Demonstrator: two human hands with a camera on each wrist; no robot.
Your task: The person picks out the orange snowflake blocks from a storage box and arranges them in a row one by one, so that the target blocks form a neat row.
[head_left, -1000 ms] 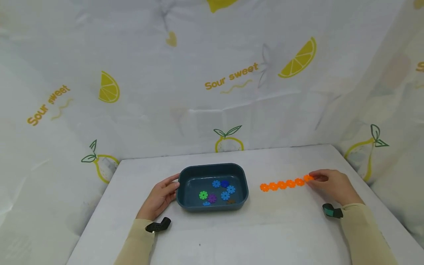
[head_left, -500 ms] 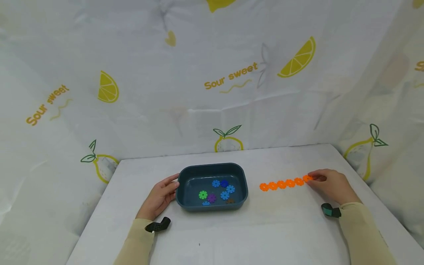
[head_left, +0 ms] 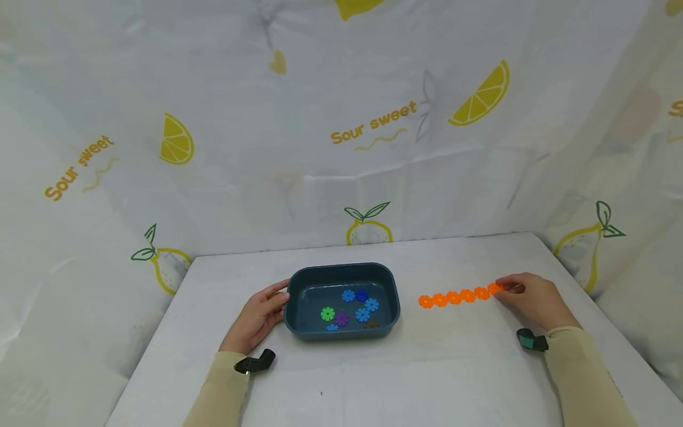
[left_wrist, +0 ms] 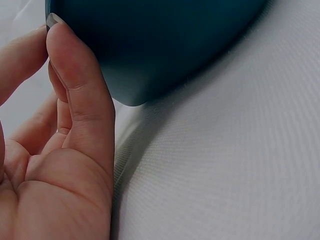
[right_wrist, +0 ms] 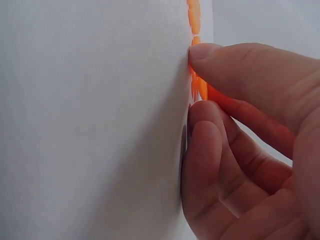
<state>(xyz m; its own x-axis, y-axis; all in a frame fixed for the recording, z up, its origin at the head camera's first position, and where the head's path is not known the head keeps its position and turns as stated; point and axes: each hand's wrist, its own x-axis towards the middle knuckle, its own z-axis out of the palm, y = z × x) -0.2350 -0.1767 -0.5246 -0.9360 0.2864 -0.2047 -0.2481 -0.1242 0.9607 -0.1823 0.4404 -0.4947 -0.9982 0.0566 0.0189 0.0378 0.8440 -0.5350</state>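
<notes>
On the white table stands a dark blue-green plastic tray (head_left: 341, 336), with several flower-shaped discs inside: blue ones, a green disc (head_left: 328, 314), a purple disc (head_left: 341, 319) and a brown one. My left hand (head_left: 258, 317) grips the tray's left rim, thumb (left_wrist: 75, 65) against the near side and fingers behind it. To the right of the tray, several orange flower-shaped discs (head_left: 453, 298) lie in a row, edge to edge. My right hand (head_left: 536, 299) pinches the rightmost orange disc (right_wrist: 201, 89) between thumb and index finger, low by the tabletop. The other fingers are curled beneath.
The white table (head_left: 405, 379) ends at the back against a hanging white sheet (head_left: 256, 196) printed with lemons, which also covers both sides. Each wrist wears a small black camera (head_left: 255, 362).
</notes>
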